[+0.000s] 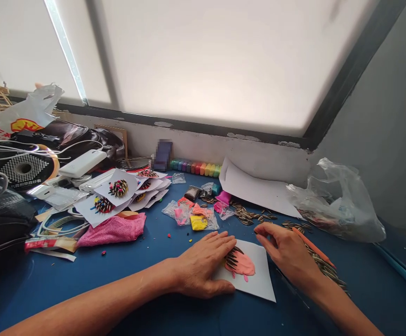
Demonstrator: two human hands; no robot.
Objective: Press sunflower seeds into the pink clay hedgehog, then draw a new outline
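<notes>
My left hand [206, 266] lies flat with fingers stretched, pressing the left side of a white paper sheet [264, 282] on the blue table. On the sheet is a flattened salmon-pink clay shape [243, 265] with two small pink feet. Dark striped sunflower seeds [233, 259] stick out of its left part, partly behind my fingers. My right hand [286, 249] hovers by the sheet's upper right corner, thumb and forefinger bent into a pinch; whatever lies between the tips is too small to make out. Loose sunflower seeds [248, 215] lie beyond the sheet, and more beside my right wrist.
An orange pen [314, 247] rests on seeds at right. Behind lie clay packets [199, 222], a row of coloured clay [197, 168], folded paper [255, 189] and a plastic bag [339, 205]. Finished seed pictures [119, 186], a pink cloth [113, 231] and a black bag [3, 224] crowd the left.
</notes>
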